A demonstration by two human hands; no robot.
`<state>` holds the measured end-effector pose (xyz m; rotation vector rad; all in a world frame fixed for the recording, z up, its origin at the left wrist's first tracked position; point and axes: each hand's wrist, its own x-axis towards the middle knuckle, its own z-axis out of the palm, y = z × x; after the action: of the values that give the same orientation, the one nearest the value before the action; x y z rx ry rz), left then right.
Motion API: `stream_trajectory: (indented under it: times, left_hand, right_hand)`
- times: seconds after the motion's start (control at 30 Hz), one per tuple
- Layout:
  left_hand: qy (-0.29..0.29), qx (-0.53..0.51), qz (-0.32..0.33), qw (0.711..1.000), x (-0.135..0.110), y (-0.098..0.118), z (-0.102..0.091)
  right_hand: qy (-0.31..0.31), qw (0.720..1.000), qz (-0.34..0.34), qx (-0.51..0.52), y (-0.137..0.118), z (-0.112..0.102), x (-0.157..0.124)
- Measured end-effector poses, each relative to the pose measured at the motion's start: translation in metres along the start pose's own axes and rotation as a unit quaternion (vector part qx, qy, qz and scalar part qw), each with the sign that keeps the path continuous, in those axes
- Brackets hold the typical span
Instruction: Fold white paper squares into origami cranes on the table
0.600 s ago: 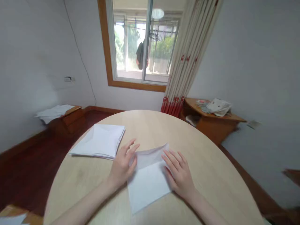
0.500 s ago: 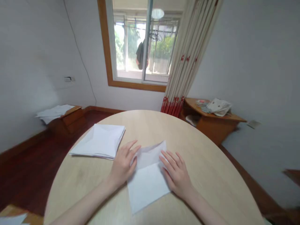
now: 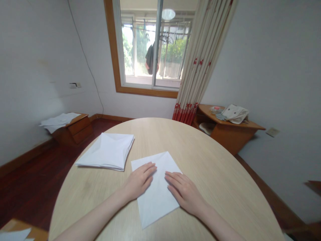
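A white sheet of paper (image 3: 158, 201) lies flat and slightly turned on the round table, with crease lines showing on it. My left hand (image 3: 140, 180) rests palm down on its left side, fingers stretched out toward the middle. From the other side, my right hand (image 3: 184, 192) lies flat over the paper's right edge, its fingers extended and a little apart. A strip of paper shows between the two sets of fingertips. To the left of my left hand sits a stack of white folded paper (image 3: 106, 150).
The round wooden table (image 3: 225, 187) fills the foreground. Behind it are a window, a curtain (image 3: 200, 57) and a corner desk (image 3: 233, 129) bearing a cloth bag (image 3: 235, 113). A low drawer cabinet (image 3: 81, 129) with papers stands at left.
The paper's far part, raised and bent between my hands before, now lies flat on the table. Both hands have come down onto the sheet with fingers flattened. The stack has not moved.
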<state>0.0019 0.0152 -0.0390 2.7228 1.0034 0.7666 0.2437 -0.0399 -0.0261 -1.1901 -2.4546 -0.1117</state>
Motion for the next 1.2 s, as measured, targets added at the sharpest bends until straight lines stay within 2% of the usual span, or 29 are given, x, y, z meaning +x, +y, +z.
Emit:
stream_trajectory:
  times: [0.17,0.57,1.0,1.2]
  left_hand:
    - [-0.048,-0.001,-0.031,0.998,-0.001,0.0,0.001]
    - [-0.048,0.072,0.016,0.996,0.003,0.015,-0.012]
    - [-0.099,0.141,0.053,0.984,0.005,0.026,-0.02]
    - [-0.098,0.131,0.067,0.984,0.005,0.028,-0.023]
  right_hand:
    - [-0.041,0.999,0.02,0.015,-0.005,-0.001,0.001]
    - [-0.057,0.997,0.046,-0.003,0.003,0.0,0.001]
    - [-0.021,0.996,0.091,-0.009,0.02,0.012,-0.004]
    - [-0.01,0.995,0.103,-0.002,0.028,0.015,-0.007]
